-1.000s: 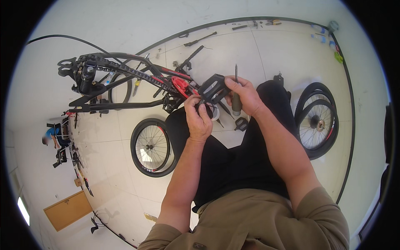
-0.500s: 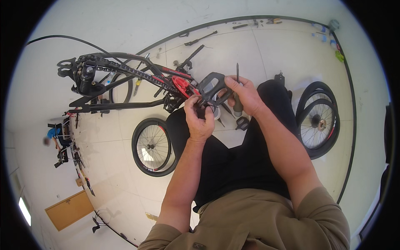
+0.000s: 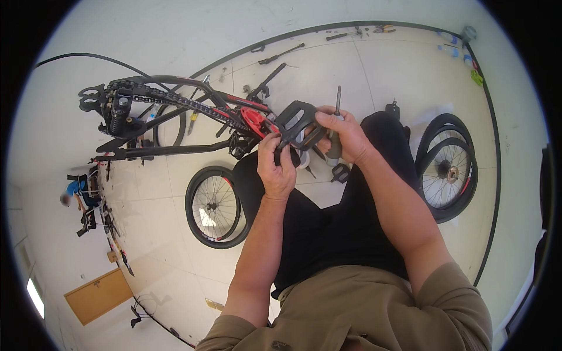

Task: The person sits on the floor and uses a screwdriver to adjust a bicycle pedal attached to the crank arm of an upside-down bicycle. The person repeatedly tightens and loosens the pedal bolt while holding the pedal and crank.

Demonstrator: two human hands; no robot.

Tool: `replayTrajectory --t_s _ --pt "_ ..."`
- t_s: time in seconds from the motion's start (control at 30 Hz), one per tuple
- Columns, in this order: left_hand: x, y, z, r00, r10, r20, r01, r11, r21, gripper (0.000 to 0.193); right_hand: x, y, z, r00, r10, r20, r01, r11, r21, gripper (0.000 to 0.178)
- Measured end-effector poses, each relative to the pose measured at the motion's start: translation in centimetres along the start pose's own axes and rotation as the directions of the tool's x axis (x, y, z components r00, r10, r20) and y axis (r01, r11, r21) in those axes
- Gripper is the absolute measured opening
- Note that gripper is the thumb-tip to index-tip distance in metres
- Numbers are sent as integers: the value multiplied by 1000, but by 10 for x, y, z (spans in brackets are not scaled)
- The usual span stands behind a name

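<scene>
A black bicycle pedal (image 3: 300, 127) is held between my two hands, just right of the red chainring guard (image 3: 255, 121). My left hand (image 3: 277, 169) pinches the pedal's axle end between thumb and fingers. Whether the axle touches the crank is hidden behind those fingers. My right hand (image 3: 348, 136) grips the pedal's outer side with thumb and fingertips. The same hand keeps a screwdriver (image 3: 338, 100) against its palm, shaft pointing up and grey handle below. Beyond my left hand lies the black bicycle frame (image 3: 175, 150) with its chain (image 3: 196, 104).
A second pedal (image 3: 340, 172) lies on the floor between my legs. One wheel (image 3: 191, 202) rests left of my knee, other wheels (image 3: 420, 175) to the right. Tools such as a hammer (image 3: 353, 33) line the far wall. Another person (image 3: 73, 190) works at the far left.
The pedal has turned slightly in my hands. My left fingers have shifted on its axle end, and the screwdriver's shaft has tipped a little to the right.
</scene>
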State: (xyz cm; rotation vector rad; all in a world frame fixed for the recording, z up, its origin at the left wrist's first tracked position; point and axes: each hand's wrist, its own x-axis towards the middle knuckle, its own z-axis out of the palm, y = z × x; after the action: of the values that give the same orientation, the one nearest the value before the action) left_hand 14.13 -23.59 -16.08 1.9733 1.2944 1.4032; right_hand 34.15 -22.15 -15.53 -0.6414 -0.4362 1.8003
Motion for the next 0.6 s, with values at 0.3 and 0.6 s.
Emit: replayTrajectory --t_s 0.3,0.6 --pt "-4 -2 -4 995 -72 72 74 997 -30 22 0 -5 -2 1000 20 -5 -21 996 -89 44" --pt "1 -1 -4 997 29 74 -39 991 131 17 -2 -10 2 988 -87 -126 52 964 -261 36"
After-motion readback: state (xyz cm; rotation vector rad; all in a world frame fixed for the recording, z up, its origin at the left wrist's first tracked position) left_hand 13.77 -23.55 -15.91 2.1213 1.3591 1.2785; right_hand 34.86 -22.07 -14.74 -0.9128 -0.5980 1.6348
